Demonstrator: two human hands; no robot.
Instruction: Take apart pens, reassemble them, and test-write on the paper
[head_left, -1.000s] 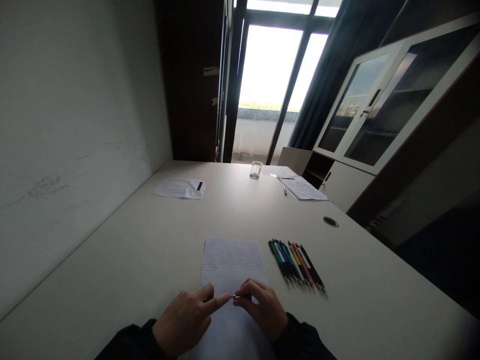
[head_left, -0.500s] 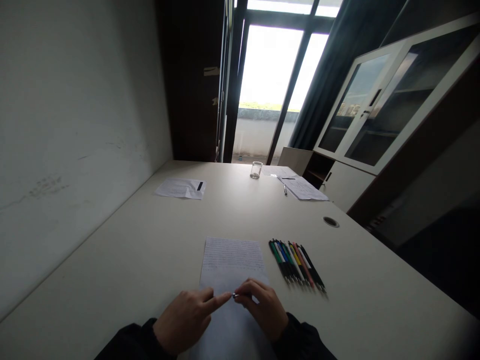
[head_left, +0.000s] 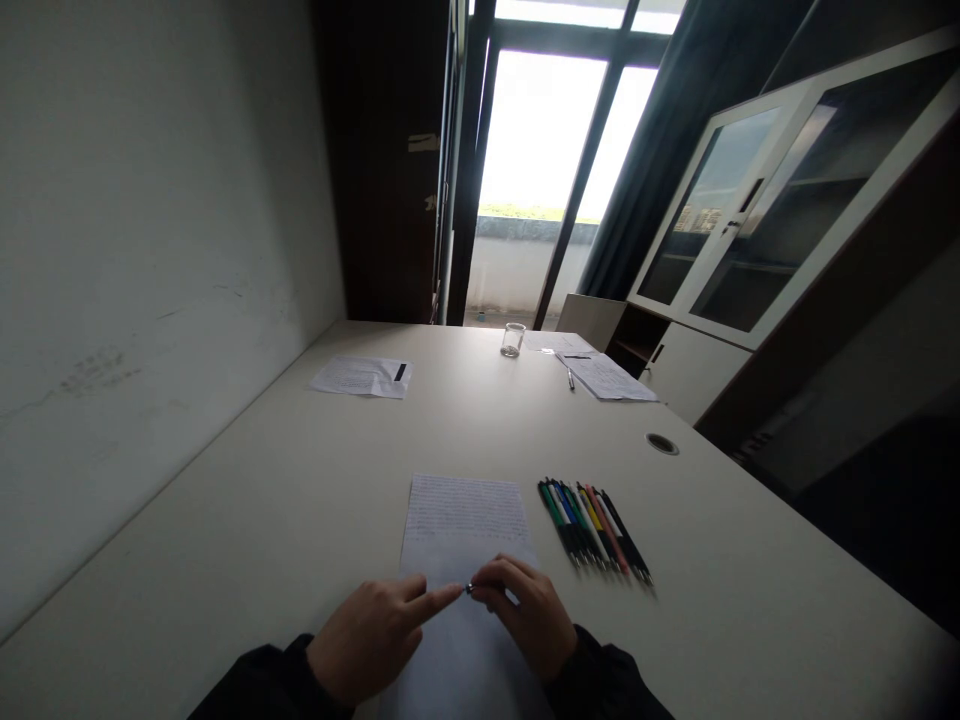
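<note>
In the head view, my right hand point(head_left: 525, 610) pinches a pen point(head_left: 469, 588) above the lined paper. Only the pen's small silver-and-dark end shows; the rest is hidden by my fingers. From the other side comes my left hand point(head_left: 375, 635), its index finger stretched out to the pen's end, touching it or very close. The left hand's other fingers are partly curled and hold nothing that I can see. Beneath both hands lies a sheet of paper point(head_left: 465, 510) with handwriting on its upper part.
A row of several pens point(head_left: 592, 530), in green, blue, white, yellow, red and black, lies right of the paper. Farther back are a glass point(head_left: 512, 340), stacked papers point(head_left: 607, 378), a single pen point(head_left: 571, 380) and another sheet point(head_left: 360, 377). A round cable hole point(head_left: 661, 443) sits near the right edge.
The pen's end in my right hand has turned or shifted very slightly and looks darker. Otherwise both hands stay in the same place.
</note>
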